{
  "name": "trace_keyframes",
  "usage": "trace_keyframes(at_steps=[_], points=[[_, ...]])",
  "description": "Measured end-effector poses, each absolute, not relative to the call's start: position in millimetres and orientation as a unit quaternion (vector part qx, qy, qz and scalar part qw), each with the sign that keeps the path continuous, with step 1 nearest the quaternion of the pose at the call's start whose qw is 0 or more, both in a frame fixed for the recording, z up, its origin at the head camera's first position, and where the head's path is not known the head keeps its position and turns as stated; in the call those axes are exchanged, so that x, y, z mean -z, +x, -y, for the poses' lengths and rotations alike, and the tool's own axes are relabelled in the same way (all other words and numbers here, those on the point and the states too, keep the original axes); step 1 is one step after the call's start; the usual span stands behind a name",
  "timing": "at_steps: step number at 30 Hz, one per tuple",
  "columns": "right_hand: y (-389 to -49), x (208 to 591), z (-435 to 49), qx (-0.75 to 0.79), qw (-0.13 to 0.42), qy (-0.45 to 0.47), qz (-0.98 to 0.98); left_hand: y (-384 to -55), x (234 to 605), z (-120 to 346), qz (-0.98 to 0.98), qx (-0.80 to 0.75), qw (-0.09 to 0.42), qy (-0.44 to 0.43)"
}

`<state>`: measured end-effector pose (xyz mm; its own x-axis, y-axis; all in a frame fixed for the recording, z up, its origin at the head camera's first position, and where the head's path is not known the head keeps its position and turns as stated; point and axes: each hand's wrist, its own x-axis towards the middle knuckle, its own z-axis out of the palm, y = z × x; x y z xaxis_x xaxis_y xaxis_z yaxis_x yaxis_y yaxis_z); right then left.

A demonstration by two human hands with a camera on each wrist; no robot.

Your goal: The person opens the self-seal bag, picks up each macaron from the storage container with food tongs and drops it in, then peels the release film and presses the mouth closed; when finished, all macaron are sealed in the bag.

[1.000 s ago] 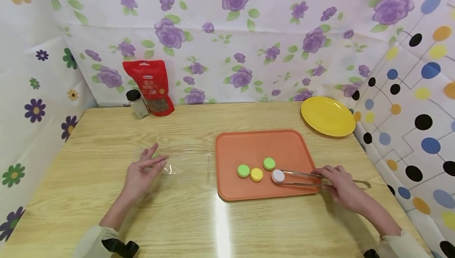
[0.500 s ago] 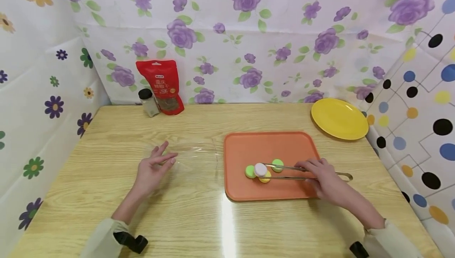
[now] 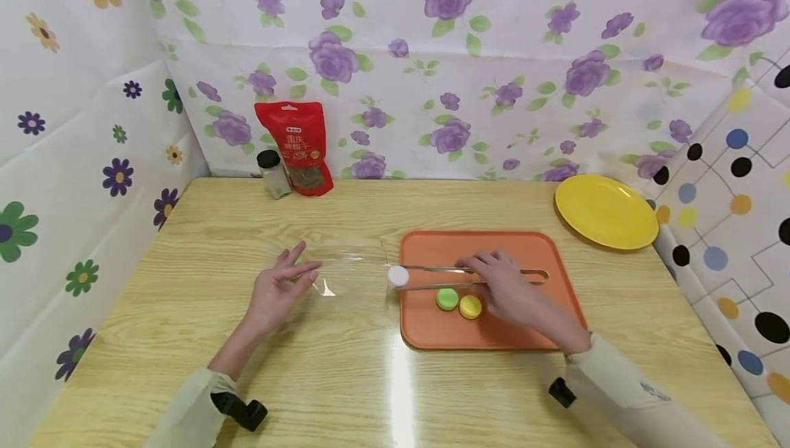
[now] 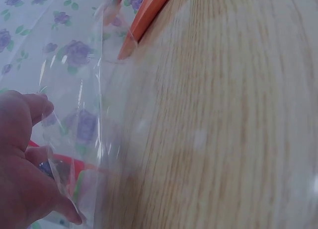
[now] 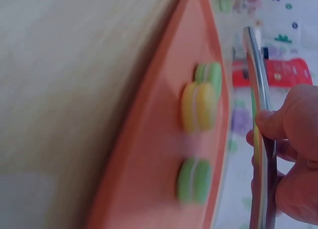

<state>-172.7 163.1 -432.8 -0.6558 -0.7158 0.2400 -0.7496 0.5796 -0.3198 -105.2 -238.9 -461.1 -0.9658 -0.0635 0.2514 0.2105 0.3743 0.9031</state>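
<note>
at frame centre, a right hand (image 3: 503, 285) grips tongs (image 3: 432, 269) pinching a pale macaron (image 3: 398, 276) near the tray (image 3: 494, 348); a left hand (image 3: 276, 296), centre-left, pinches a clear bag (image 3: 354, 273), whose mouth, if sagging, could snag the sweet loose.

At the right edge, the right hand (image 5: 298, 154) grips a pair of metal tongs (image 5: 258, 70), which stand nearly upright in the view with their tips toward the top. Left of them an orange tray (image 5: 144, 164) runs slantwise, bearing three slightly blurred macarons: a yellow macaron (image 5: 198, 107) partly covers the upper green macaron (image 5: 212, 75), while the lower green macaron (image 5: 194, 182) lies apart. Pale counter (image 5: 64, 90) fills the left side. Behind the tongs show a red pouch (image 5: 293, 72) and flower-printed cloth (image 5: 303, 33)
</note>
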Motion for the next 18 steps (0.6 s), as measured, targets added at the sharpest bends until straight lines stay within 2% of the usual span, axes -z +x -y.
trace_keyframes(at_steps=[7,18], points=[[-187,426,-114,-0.183,-0.01,0.43,0.884,-105,462,236,0.826,0.552,0.107,-0.036],[-198,423,-46,-0.137,-0.036,0.511,0.848,-104,464,241,0.831,0.543,0.118,-0.037]])
